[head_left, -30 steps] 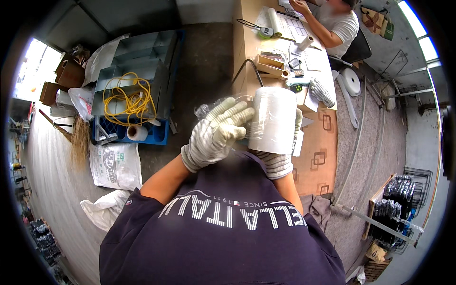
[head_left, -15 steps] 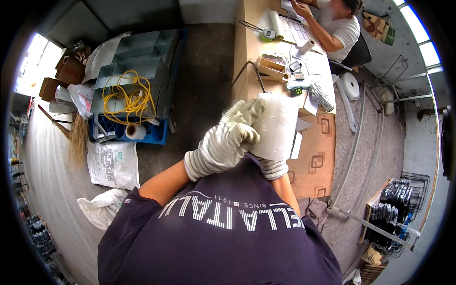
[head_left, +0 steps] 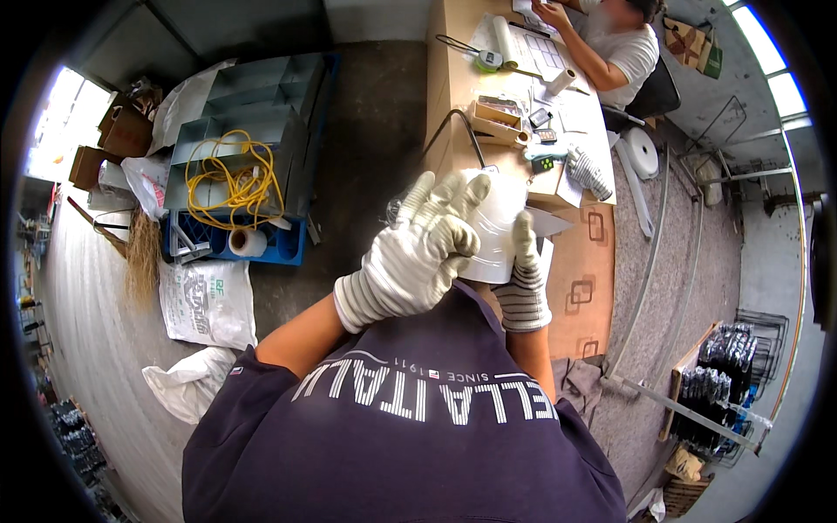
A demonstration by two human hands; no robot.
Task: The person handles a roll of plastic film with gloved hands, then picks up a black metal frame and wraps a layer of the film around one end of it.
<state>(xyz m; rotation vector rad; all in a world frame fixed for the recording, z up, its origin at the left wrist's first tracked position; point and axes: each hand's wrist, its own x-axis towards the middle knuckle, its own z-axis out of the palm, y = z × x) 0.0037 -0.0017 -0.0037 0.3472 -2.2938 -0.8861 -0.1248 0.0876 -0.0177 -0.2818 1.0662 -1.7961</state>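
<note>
A thick roll of translucent plastic film (head_left: 499,222) stands in front of my chest, at the table's near left edge. My right hand (head_left: 525,283), in a striped white knit glove, grips its right side, thumb up along the film and the other fingers hidden behind. To the roll's left is my left hand (head_left: 414,253), gloved too, its fingers stretched and spread and its thumb bent near the film. Whether its fingertips touch the film I cannot tell. Some crinkled clear stuff (head_left: 394,209) shows beside that hand.
On the table (head_left: 449,78) lie a tape measure (head_left: 489,60), a wooden box (head_left: 497,120), papers and a spare glove (head_left: 588,173). A person (head_left: 610,52) sits at its far right. Metal trays with a yellow cable (head_left: 235,187) rest on a blue pallet (head_left: 292,248) to the left.
My right hand has come out from beneath the roll to its right side, thumb now showing. My left hand's fingers have spread. The roll is tilted differently, its lower end slightly higher.
</note>
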